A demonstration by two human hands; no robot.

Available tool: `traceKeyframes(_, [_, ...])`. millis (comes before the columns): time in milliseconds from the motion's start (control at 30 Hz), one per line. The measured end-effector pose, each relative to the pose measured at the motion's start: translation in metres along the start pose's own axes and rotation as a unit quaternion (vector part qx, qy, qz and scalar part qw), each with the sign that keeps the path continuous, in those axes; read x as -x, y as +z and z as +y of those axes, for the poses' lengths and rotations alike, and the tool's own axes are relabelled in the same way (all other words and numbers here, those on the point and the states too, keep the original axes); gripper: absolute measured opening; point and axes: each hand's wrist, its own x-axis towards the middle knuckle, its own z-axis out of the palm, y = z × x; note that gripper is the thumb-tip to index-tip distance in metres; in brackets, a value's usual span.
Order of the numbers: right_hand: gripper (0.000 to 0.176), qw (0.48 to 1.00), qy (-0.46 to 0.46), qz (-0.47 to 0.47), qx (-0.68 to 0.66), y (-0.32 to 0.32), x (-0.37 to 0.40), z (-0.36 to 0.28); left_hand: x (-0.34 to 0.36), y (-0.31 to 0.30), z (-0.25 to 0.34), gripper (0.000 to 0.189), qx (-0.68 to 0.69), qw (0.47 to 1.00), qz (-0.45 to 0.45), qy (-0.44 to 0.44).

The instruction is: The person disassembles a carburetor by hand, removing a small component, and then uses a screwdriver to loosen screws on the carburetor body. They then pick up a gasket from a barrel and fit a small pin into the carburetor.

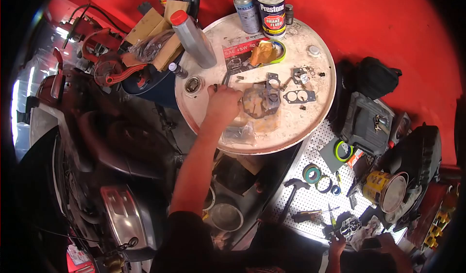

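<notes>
My left hand [224, 103] reaches over the round white drum top [191, 113], its fingers closed. A thin dark piece [226, 78] stands out at the fingertips; I cannot make out what it is. Just right of the hand lies a clear plastic bag [258, 100] of gaskets, partly under a grey gasket [273, 82]. Farther right rest a gasket with two large holes [298, 96] and a small metal part [299, 76]. Nearer the front edge lies another clear bag [239, 134]. My right hand is out of view.
At lower right, another person's hands [337, 246] work at a metal part [349, 226] on a perforated mat [279, 202]. A hammer [290, 195] and tape rolls [312, 173] lie there. A brake fluid can [272, 13] and grey bottle [196, 42] stand on the drum. A motorcycle [121, 142] is left.
</notes>
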Motion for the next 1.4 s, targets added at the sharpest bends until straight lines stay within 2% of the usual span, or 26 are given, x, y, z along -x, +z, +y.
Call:
traceKeyframes(267, [0.035, 0.999, 0.032, -0.003, -0.011, -0.003, 0.008, -0.025, -0.006, -0.009, 0.001, 0.018, 0.013, 0.999, -0.042, 0.003])
traceKeyframes(367, [0.034, 0.999, 0.034, 0.000, -0.002, -0.001, 0.007, -0.010, -0.006, -0.014, 0.004, 0.017, 0.008, 0.999, -0.052, -0.001])
traceKeyframes(500, [0.035, 1.000, 0.013, 0.021, 0.011, 0.000, 0.007, -0.008, -0.007, -0.010, 0.003, 0.013, 0.014, 0.999, -0.033, 0.001])
traceKeyframes(567, [0.035, 0.999, 0.021, 0.030, 0.025, 0.002, 0.007, 0.015, -0.005, -0.007, -0.001, 0.012, 0.028, 1.000, -0.008, 0.013])
traceKeyframes(600, [0.036, 0.997, -0.006, 0.046, 0.064, 0.000, 0.011, -0.013, -0.004, -0.005, -0.006, 0.012, 0.004, 1.000, 0.019, 0.019])
traceKeyframes(633, [0.037, 0.993, 0.116, -0.020, 0.030, -0.012, 0.013, -0.037, -0.001, 0.001, -0.012, 0.012, -0.010, 0.999, 0.042, 0.032])
traceKeyframes(733, [0.033, 0.994, 0.103, 0.035, -0.004, -0.014, 0.024, -0.057, 0.001, -0.010, -0.028, 0.015, 0.008, 0.999, 0.040, 0.002])
traceKeyframes(767, [0.034, 0.995, 0.089, 0.038, 0.002, -0.011, 0.022, -0.043, 0.010, -0.040, -0.007, 0.020, 0.094, 0.990, 0.066, -0.078])
traceKeyframes(800, [0.035, 0.989, 0.136, 0.029, -0.057, -0.008, 0.022, -0.036, 0.019, -0.038, -0.014, 0.020, 0.144, 0.978, 0.123, -0.086])
traceKeyframes(833, [0.035, 0.991, 0.129, 0.038, 0.015, -0.006, 0.022, -0.028, 0.030, -0.060, 0.000, 0.017, 0.158, 0.978, 0.094, -0.098])
traceKeyframes(900, [0.034, 0.977, 0.150, 0.046, -0.146, -0.014, 0.035, -0.062, 0.057, -0.064, 0.010, 0.015, 0.217, 0.959, 0.133, -0.121])
traceKeyframes(967, [0.035, 0.975, 0.150, 0.035, -0.160, -0.015, 0.039, -0.073, 0.088, -0.074, 0.048, 0.013, 0.258, 0.950, 0.116, -0.134])
traceKeyframes(1033, [0.037, 0.983, 0.104, -0.015, -0.151, -0.012, 0.042, -0.081, 0.119, -0.072, 0.102, 0.009, 0.290, 0.951, 0.066, -0.083])
traceKeyframes(1100, [0.035, 0.964, 0.101, -0.085, -0.232, -0.019, 0.054, -0.125, 0.153, -0.064, 0.177, 0.009, 0.348, 0.937, 0.033, 0.002])
traceKeyframes(1133, [0.034, 0.929, 0.109, -0.140, -0.325, -0.032, 0.061, -0.163, 0.178, -0.044, 0.208, 0.012, 0.403, 0.915, 0.013, -0.014])
traceKeyframes(1167, [0.034, 0.882, 0.114, -0.193, -0.415, -0.044, 0.069, -0.196, 0.197, -0.046, 0.249, 0.018, 0.420, 0.907, -0.029, 0.010])
traceKeyframes(1233, [0.032, 0.883, 0.058, -0.247, -0.395, -0.057, 0.076, -0.222, 0.231, -0.046, 0.313, 0.017, 0.425, 0.896, -0.045, 0.121])
traceKeyframes(1267, [0.031, 0.850, 0.047, -0.261, -0.454, -0.064, 0.081, -0.231, 0.243, -0.047, 0.337, 0.016, 0.425, 0.888, -0.046, 0.171])
traceKeyframes(1300, [0.029, 0.836, 0.050, -0.264, -0.478, -0.067, 0.083, -0.223, 0.253, -0.048, 0.359, 0.015, 0.424, 0.878, -0.047, 0.220])
traceKeyframes(1367, [0.027, 0.805, 0.055, -0.274, -0.523, -0.074, 0.086, -0.205, 0.272, -0.050, 0.392, 0.011, 0.419, 0.876, -0.033, 0.236])
traceKeyframes(1400, [0.023, 0.810, 0.085, -0.266, -0.515, -0.081, 0.085, -0.194, 0.278, -0.052, 0.404, 0.011, 0.421, 0.871, -0.037, 0.249])
